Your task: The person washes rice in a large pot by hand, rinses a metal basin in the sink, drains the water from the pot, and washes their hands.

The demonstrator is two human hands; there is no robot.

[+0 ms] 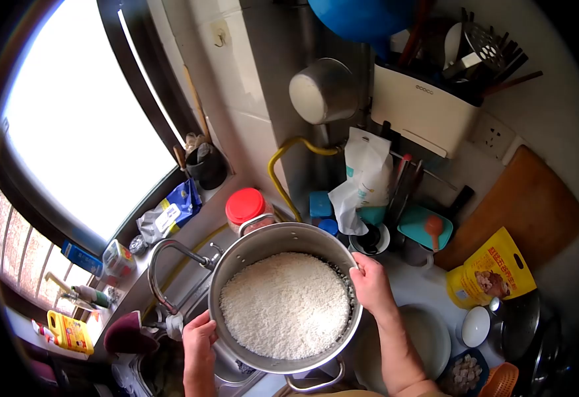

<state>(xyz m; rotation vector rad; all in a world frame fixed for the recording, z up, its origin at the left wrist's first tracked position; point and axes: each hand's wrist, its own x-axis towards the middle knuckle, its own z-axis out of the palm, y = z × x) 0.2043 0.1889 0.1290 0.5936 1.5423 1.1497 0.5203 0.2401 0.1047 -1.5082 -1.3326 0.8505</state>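
A large steel pot (pixel 218 291) full of white rice (pixel 286 308) is held between my two hands over the sink and counter edge. My left hand (pixel 199 341) grips its lower left side, thumb up near the rim. On the upper right rim, my right hand (pixel 371 281) is closed with the thumb along the edge. The pot's two loop handles, one at the far side and one at the near side, are not in my hands. Dark specks show along the right edge of the rice. Fingers under the pot are hidden.
A curved steel faucet (pixel 160 264) stands left of the pot, beside the sink (pixel 233 374). Behind is a red-lidded jar (pixel 246 206). To the right are a wide pale basin (pixel 435 341), a yellow bag (pixel 491 271), a white bowl (pixel 476 327) and a cutting board (pixel 534 205).
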